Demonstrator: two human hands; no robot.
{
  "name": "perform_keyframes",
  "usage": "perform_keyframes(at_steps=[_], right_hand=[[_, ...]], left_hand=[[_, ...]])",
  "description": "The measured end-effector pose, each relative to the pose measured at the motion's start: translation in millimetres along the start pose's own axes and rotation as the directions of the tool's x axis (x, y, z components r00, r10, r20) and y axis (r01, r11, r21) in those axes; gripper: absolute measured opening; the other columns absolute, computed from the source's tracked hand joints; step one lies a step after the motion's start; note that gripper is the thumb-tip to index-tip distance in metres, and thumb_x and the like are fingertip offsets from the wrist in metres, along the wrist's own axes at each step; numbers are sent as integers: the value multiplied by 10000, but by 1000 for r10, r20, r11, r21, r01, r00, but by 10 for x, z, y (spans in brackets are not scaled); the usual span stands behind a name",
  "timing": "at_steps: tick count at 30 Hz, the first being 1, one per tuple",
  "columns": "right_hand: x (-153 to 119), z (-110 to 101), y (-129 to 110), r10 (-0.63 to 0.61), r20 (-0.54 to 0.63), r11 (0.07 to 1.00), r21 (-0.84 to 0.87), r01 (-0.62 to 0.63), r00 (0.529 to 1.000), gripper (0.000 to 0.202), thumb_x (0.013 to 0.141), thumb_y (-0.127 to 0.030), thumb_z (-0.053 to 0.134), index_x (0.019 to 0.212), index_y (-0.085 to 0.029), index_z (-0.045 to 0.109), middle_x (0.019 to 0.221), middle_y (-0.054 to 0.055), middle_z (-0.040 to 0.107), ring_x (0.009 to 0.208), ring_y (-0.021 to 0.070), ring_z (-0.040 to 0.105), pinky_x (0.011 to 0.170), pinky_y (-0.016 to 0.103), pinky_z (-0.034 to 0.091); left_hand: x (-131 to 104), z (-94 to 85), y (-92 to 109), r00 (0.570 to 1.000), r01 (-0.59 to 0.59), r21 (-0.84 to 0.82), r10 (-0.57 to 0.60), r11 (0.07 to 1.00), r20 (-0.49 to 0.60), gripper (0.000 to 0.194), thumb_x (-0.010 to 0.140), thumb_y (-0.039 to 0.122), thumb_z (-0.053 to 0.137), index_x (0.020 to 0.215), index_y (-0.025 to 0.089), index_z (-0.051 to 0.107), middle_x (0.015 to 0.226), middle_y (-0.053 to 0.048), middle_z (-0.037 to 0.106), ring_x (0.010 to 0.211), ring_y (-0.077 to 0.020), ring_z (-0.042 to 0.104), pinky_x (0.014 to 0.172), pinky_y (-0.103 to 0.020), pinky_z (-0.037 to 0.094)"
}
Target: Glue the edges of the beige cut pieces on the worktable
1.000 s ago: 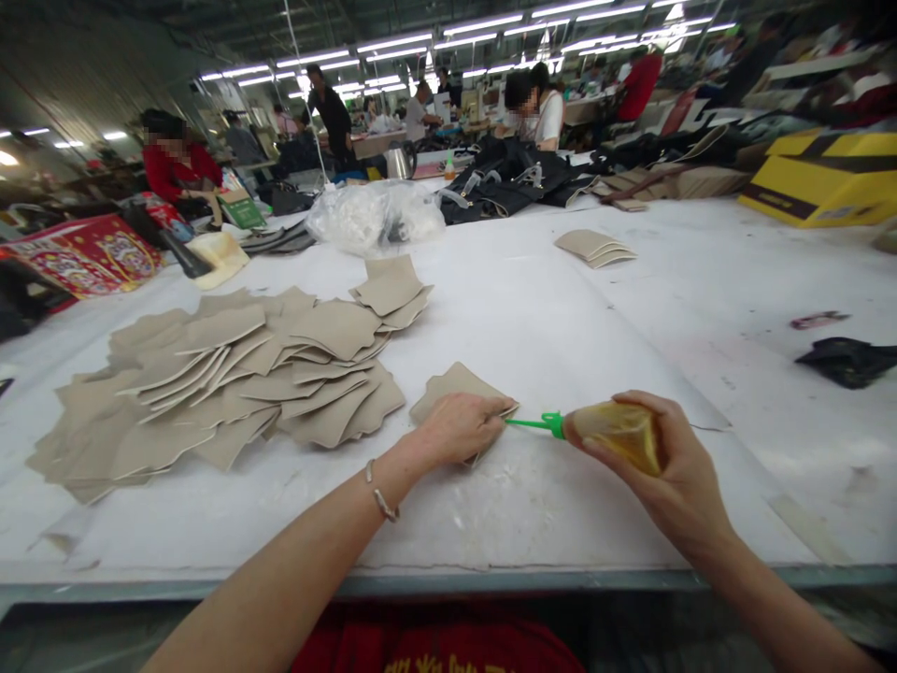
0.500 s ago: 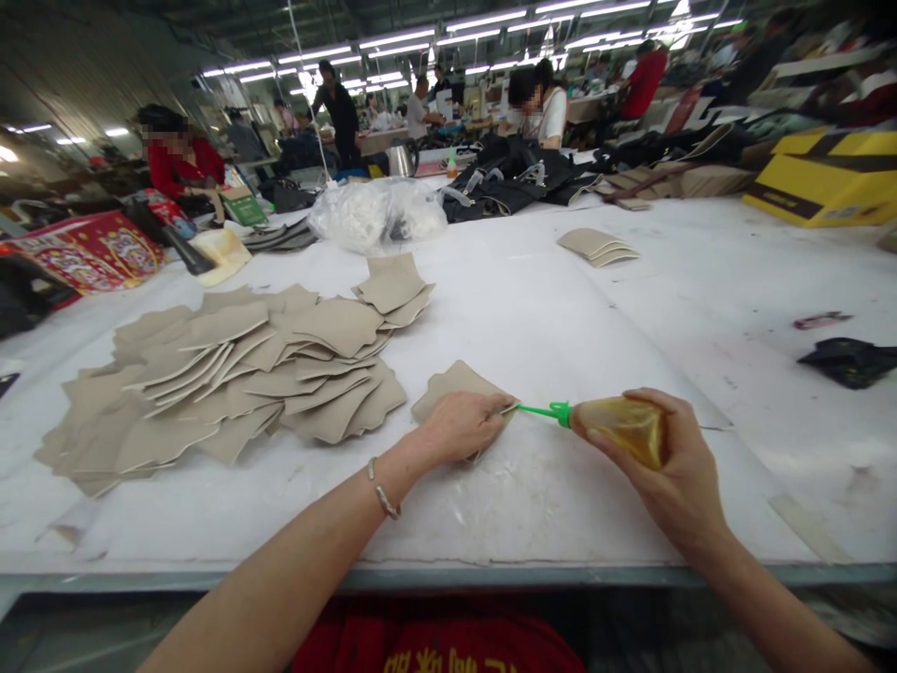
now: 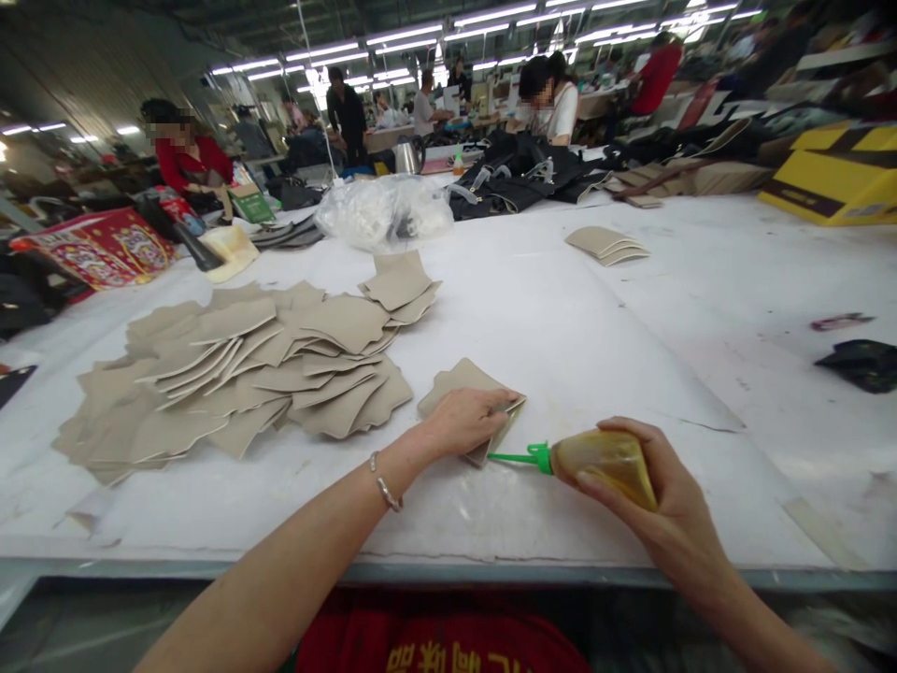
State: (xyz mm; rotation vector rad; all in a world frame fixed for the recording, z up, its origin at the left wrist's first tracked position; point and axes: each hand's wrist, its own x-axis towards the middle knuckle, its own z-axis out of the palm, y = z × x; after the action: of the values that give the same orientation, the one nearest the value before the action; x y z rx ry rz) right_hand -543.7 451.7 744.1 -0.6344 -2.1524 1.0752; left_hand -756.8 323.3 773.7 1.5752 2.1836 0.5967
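My left hand (image 3: 466, 421) presses flat on a small stack of beige cut pieces (image 3: 459, 381) lying on the white table (image 3: 561, 327). In my right hand (image 3: 651, 486) I grip a yellow squeeze bottle (image 3: 606, 463) with a green nozzle (image 3: 515, 457). The nozzle tip touches the near right edge of that stack, just below my left fingers. A wide fanned spread of the same beige pieces (image 3: 245, 365) lies to the left of my left hand.
A clear plastic bag (image 3: 385, 213) and black bags (image 3: 519, 178) sit at the back of the table. Another small beige stack (image 3: 606, 245) lies far right, a yellow box (image 3: 833, 173) beyond it, black scraps (image 3: 861, 363) at right. Several people work at tables behind.
The bottle has moved down and toward me along the stack's right edge; its nozzle tip now sits at the near corner. My left hand stays on the stack.
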Motion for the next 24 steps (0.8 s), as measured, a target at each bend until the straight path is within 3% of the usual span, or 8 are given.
perform_keyframes(at_steps=[5, 10, 15, 20, 24], right_hand=[[-30, 35, -11, 71, -119, 997, 1, -71, 990, 547, 715, -560, 728, 1133, -265, 537, 1071, 35, 582, 912, 232, 591, 791, 354, 492], [-74, 54, -29, 59, 41, 996, 61, -62, 997, 505, 747, -546, 704, 1129, -262, 535, 1058, 37, 586, 868, 212, 602, 723, 315, 510], [-95, 50, -22, 22, -74, 1000, -19, -23, 997, 513, 747, -544, 707, 1138, -258, 537, 1095, 40, 579, 922, 221, 594, 778, 322, 508], [-118, 30, -10, -45, 42, 999, 20, 44, 998, 461, 787, -499, 694, 1147, -261, 529, 1080, 35, 580, 913, 198, 601, 764, 289, 520], [-94, 0, 41, -75, -72, 996, -59, 71, 995, 485, 772, -504, 708, 1154, -263, 530, 1095, 34, 572, 964, 206, 583, 827, 300, 501]], left_hand=[[-11, 17, -15, 1000, -2, -8, 2, 1000, -16, 452, 898, 269, 418, 1327, 263, 562, 1334, 17, 608, 1162, -202, 604, 1018, -329, 449], [-31, 23, -29, 999, -38, -23, 38, 999, -24, 453, 898, 272, 447, 1337, 239, 552, 1372, 5, 576, 1222, -208, 566, 1059, -333, 421], [-39, 12, -43, 999, -35, -38, 34, 999, -23, 440, 914, 297, 443, 1340, 257, 545, 1368, 15, 580, 1218, -196, 568, 1047, -318, 425], [-39, 8, -40, 999, -30, -40, 29, 999, -21, 449, 904, 307, 472, 1344, 248, 542, 1369, 8, 579, 1193, -207, 582, 1033, -333, 436], [-52, 10, -35, 1000, -22, -53, 21, 998, -19, 440, 911, 297, 455, 1338, 248, 548, 1369, 12, 579, 1221, -198, 564, 1054, -324, 419]])
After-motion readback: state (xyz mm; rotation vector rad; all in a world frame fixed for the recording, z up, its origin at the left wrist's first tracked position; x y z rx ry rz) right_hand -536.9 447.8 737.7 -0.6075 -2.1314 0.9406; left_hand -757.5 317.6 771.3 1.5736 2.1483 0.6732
